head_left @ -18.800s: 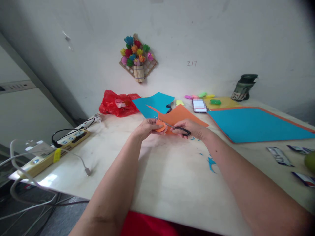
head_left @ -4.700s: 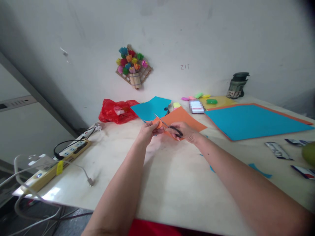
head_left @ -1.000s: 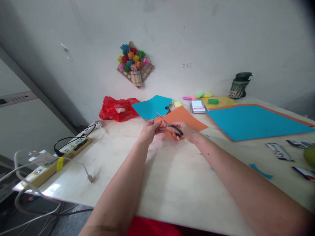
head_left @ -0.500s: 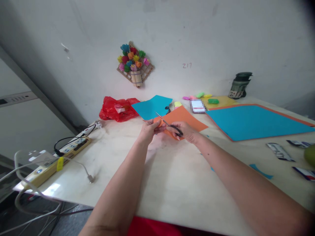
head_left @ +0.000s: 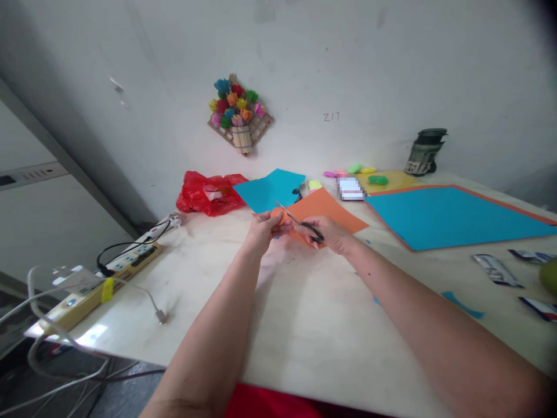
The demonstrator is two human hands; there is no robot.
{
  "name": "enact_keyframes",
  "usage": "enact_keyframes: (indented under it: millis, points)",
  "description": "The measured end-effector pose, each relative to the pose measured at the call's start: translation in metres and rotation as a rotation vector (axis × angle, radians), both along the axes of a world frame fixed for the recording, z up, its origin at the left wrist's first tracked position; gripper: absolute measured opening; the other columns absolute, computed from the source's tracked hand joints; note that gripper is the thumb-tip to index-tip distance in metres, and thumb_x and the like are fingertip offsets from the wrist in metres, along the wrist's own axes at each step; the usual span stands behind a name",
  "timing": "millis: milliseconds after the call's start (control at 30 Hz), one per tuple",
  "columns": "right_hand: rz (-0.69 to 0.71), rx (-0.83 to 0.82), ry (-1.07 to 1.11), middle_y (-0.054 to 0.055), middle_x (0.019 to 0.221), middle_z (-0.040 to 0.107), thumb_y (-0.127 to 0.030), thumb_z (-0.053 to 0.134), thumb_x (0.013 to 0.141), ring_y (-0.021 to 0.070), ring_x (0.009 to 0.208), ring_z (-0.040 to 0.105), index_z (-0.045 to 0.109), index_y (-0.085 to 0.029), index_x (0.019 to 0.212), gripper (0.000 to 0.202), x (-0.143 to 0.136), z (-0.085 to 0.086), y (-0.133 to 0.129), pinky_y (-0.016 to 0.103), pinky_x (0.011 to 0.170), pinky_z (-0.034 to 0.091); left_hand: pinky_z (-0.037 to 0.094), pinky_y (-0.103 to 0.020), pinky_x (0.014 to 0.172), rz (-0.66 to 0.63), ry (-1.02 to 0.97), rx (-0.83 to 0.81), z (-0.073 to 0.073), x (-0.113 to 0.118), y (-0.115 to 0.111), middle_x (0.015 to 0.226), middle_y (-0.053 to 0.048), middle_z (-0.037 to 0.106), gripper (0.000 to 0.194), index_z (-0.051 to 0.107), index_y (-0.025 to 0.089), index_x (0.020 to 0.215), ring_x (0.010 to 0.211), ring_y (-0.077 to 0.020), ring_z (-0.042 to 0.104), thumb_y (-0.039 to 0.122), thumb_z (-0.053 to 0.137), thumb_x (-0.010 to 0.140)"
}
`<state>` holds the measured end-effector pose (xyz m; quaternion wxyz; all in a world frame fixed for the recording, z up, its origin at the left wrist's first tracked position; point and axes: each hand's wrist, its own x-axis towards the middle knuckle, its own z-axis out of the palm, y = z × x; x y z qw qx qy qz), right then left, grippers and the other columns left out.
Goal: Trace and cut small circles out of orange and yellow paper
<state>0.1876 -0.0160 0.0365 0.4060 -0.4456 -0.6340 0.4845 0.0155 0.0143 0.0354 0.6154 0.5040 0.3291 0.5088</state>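
- Over the middle of the table (head_left: 287,325), both hands are up close together, and here is the orange piece (head_left: 279,215), small and curved, pinched between the thumb and fingers of the left hand (head_left: 263,231).
- On the other side, it's the right hand (head_left: 324,230) with its fingers wrapped around the dark handles of the scissors (head_left: 315,233); the blades point up and to the left, right by the orange piece, though how far they part is too small to tell.
- Just behind and partly under the hands lies the orange sheet (head_left: 335,212), one corner reaching out to the right.
- Beyond it, toward the wall (head_left: 296,69), we have a blue sheet (head_left: 272,188), with the red bag (head_left: 206,194) just to its left.
- Over to the right, a big blue board (head_left: 461,215) lies flat with orange showing along its edges; the phone (head_left: 350,188) sits near its left corner, and the bottle (head_left: 424,154) stands at the back.
- Near the right forearm, a blue scrap (head_left: 463,305) rests on the table, with a packet (head_left: 497,270) farther right.
- Along the left edge runs the power strip (head_left: 111,283), cables trailing; up on the wall, bright flowers (head_left: 237,107)!
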Motion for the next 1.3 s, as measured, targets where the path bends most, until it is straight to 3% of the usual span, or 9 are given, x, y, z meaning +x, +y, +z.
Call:
enact_keyframes:
  millis: [800, 1300]
  points:
    - [0.049, -0.006, 0.001, -0.004, 0.046, 0.047, -0.053, 0.063, 0.064, 0.0044, 0.034, 0.039, 0.049, -0.015, 0.055, 0.041, 0.0013, -0.0035, 0.0029, 0.019, 0.037, 0.028, 0.050, -0.026, 0.059, 0.077, -0.004, -0.019, 0.0007, -0.0019, 0.0000, 0.065, -0.006, 0.066, 0.020, 0.051, 0.014, 0.073, 0.059, -0.0159, 0.065, 0.028, 0.065, 0.070]
    - [0.033, -0.026, 0.024, -0.002, 0.047, 0.051, -0.055, 0.062, 0.065, 0.0061, 0.037, 0.042, 0.050, -0.015, 0.058, 0.042, 0.0011, 0.0003, -0.0001, 0.020, 0.038, 0.034, 0.049, -0.025, 0.058, -0.012, 0.030, -0.001, -0.0014, 0.0007, 0.0001, 0.061, -0.005, 0.064, 0.020, 0.053, 0.013, 0.075, 0.057, -0.0154, 0.064, 0.028, 0.065, 0.070]
